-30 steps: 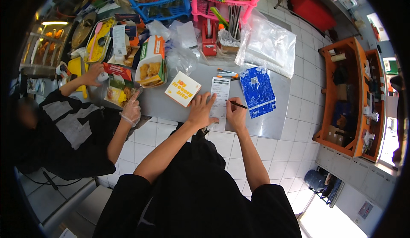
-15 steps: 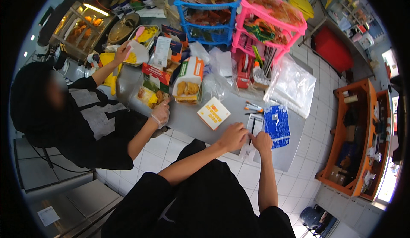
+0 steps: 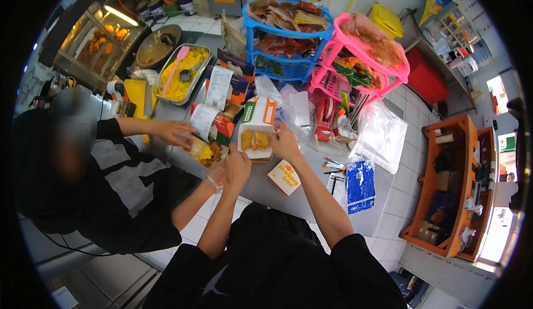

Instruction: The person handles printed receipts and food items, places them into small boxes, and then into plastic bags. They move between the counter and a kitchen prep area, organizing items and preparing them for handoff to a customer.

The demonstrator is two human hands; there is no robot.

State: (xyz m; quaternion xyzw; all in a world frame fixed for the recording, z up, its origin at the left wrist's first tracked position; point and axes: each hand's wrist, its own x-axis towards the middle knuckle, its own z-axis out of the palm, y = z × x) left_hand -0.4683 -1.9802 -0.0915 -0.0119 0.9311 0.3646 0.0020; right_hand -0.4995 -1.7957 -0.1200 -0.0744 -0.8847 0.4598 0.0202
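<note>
An open takeaway box in orange, green and white stands before me, its lid raised and fried chicken pieces inside. My left hand is closed at the box's near left corner. On the opposite side, my right hand grips the right edge with bent fingers; the fingertips are partly hidden. Below my right wrist sits a closed white carton with yellow lettering. Left of my box, a co-worker's bare hand and gloved hand are around another open box with yellow rice and fried chicken.
A metal tray of yellow rice holds a pink spoon. Blue and pink tiered baskets stand at the back. Plastic bags, a blue packet, pens and a paper slip lie to the right.
Both my hands have left the paper slip and pen at the right and moved left to the takeaway box. The co-worker's bare hand has come from the rice tray toward the neighbouring box.
</note>
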